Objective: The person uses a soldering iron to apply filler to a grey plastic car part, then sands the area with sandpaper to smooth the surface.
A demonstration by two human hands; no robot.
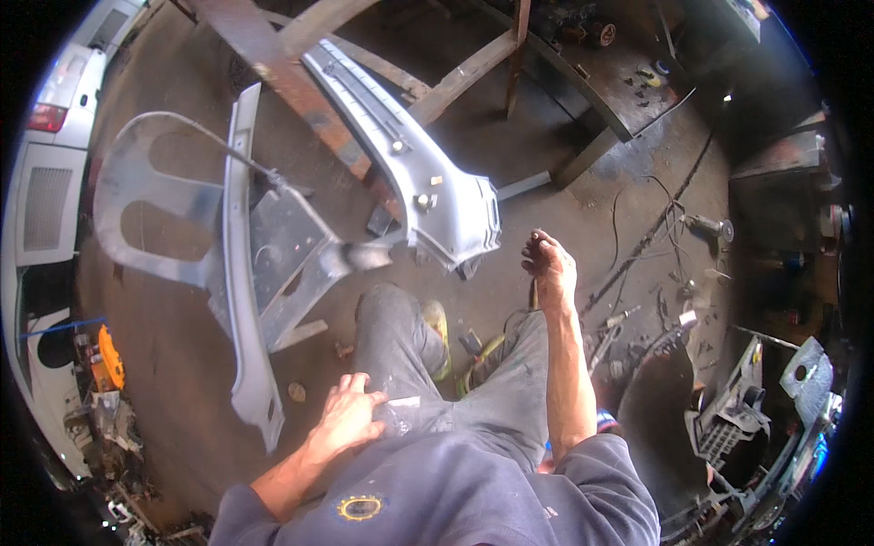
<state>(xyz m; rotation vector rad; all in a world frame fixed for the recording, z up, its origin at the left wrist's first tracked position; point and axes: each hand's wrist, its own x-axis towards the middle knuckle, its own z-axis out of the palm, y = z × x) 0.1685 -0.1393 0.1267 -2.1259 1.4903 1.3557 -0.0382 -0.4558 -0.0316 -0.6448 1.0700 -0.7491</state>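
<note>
My left hand [352, 409] lies on my left thigh, its fingers loosely spread and holding nothing that I can see. My right hand [550, 264] is raised above my right knee with its dark-smudged fingers curled together. What it pinches, if anything, is too small or hidden to name. Ahead of my knees a light grey plastic car trim panel [387, 150] slants against a rusty metal frame [314, 109], with small clips on its face. It is apart from both hands. Farther left, a second long grey trim strip [238, 255] rests across a worn chair [168, 259].
A white vehicle [55, 182] stands along the left edge. A dark workbench [628, 100] is at the back right. Cables [674, 214], an angle grinder [710, 226] and hand tools [605, 341] litter the floor at right, near broken car parts [733, 409]. An orange part [110, 358] lies at left.
</note>
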